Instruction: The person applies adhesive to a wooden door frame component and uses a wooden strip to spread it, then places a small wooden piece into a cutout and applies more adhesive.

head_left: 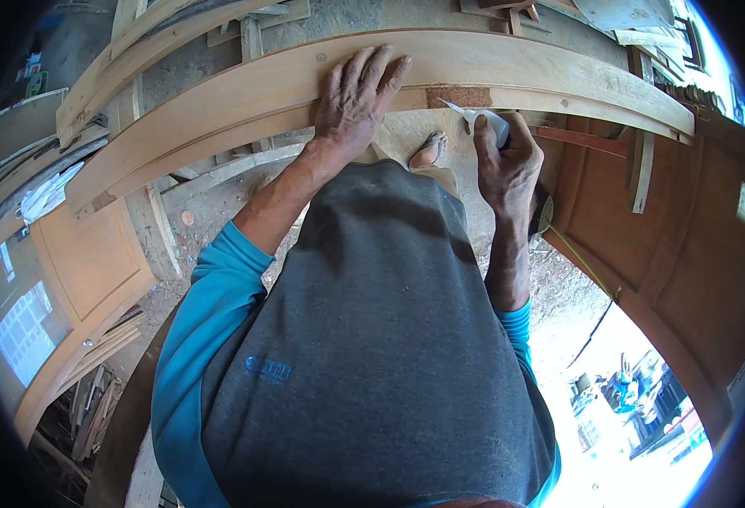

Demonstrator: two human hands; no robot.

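A long pale wooden board (491, 63) with a stepped near edge spans the view in front of me. My left hand (360, 97) lies on it, palm down, fingers stretched forward and slightly apart. In my right hand (508, 161) is a small white squeeze bottle (495, 127) with a thin pointed nozzle, fingers wrapped round it. The nozzle points left at a dark brown, rough-looking patch (459, 97) on the board's near edge. Its tip is at or just above the patch; I cannot tell whether it touches.
More long boards (127, 68) lie at the far left. A panelled wooden door (93, 262) stands at the left, above scrap wood strips (93, 406). A large brown panelled piece (668, 220) rises at the right. My sandalled foot (428, 151) shows below the board.
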